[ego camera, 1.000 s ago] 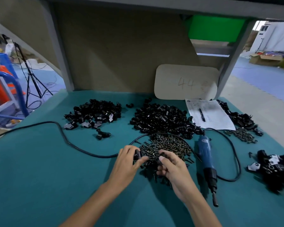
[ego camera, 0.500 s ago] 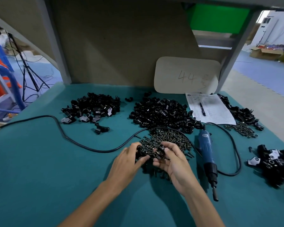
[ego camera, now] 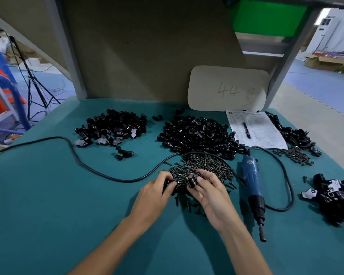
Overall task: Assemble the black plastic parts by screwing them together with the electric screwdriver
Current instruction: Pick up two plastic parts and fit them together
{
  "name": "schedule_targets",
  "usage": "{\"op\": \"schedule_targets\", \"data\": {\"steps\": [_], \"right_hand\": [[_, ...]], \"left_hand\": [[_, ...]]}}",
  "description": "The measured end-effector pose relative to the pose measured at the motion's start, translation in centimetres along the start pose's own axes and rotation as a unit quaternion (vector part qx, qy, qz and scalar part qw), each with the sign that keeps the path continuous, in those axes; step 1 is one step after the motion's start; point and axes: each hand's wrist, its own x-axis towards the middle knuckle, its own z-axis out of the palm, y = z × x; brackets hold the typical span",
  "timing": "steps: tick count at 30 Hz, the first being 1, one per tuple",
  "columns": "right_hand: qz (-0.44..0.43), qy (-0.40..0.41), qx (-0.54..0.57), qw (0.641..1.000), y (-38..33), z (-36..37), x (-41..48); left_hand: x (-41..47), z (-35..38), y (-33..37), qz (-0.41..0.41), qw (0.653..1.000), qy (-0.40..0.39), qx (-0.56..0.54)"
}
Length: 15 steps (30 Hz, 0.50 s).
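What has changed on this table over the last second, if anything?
Very little. The right hand has turned a small black part up into view, pinched between thumb and fingers over the screw pile. The left hand still grips another dark piece beside it. The electric screwdriver, cable, heaps of parts and paper lie as before; only the view tilted.

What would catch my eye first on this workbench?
The left hand and right hand meet over a heap of screws at the centre. The right hand pinches a black part and the left grips a second part. A blue screwdriver lies just to their right, and black heaps spread behind on the green table.
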Motion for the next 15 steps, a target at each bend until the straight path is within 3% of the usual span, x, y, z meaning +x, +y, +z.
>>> {"op": "schedule_targets", "data": {"steps": [4,15], "right_hand": [[-0.007,0.015,-0.025,1.0,0.1,-0.6,0.0],[-0.04,-0.046,-0.109,0.992,1.1,1.2,-0.1]], "left_hand": [[-0.1,0.1,0.3,0.0,0.999,0.033,0.041],[-0.2,0.2,-0.4,0.023,0.993,0.037,-0.106]]}}
